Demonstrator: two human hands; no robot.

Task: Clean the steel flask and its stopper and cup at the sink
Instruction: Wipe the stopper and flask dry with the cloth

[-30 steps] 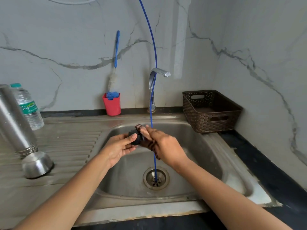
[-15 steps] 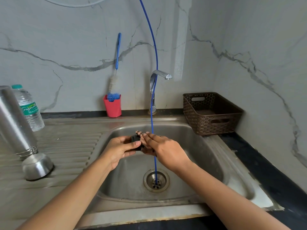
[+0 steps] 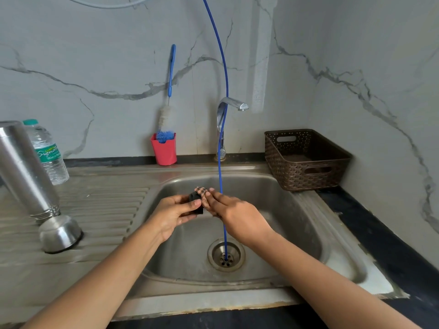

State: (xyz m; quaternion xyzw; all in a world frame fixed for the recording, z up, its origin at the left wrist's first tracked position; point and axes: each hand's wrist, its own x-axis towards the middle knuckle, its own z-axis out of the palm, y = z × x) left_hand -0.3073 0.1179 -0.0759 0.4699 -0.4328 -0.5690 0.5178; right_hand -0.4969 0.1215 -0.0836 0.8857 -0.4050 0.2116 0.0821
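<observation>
A steel sink (image 3: 297, 224) with a ribbed drainboard is filling the lower half of the frame, set into a black countertop (image 3: 380, 245) that is running along its right and front edges. Grey-veined marble walls (image 3: 95, 55) are meeting in a corner behind it.

At the centre, over the basin, the left hand (image 3: 174, 213) is gripping the black stopper (image 3: 195, 201), thumb curled across its front. The right hand (image 3: 234, 213) is laying straight fingers on a checked cloth (image 3: 203, 193) and pressing it against the stopper; its thumb is hidden, so whether it is pinching the cloth cannot be told.

At the left edge the steel flask (image 3: 23, 172) is standing threaded end down on the drainboard, with the steel cup (image 3: 60, 235) lying upside down just beside it. A plastic water bottle (image 3: 47, 153) is standing behind the flask.

Against the back wall a red holder (image 3: 164, 150) is carrying a blue-handled bottle brush (image 3: 169, 91). A chrome tap (image 3: 225, 115) is rising right of it, and a thin blue tube (image 3: 222, 67) is dropping from the top of the frame past the tap, behind the right hand, into the drain (image 3: 215, 256). A brown woven basket (image 3: 306, 160) is sitting at the sink's upper right corner.
</observation>
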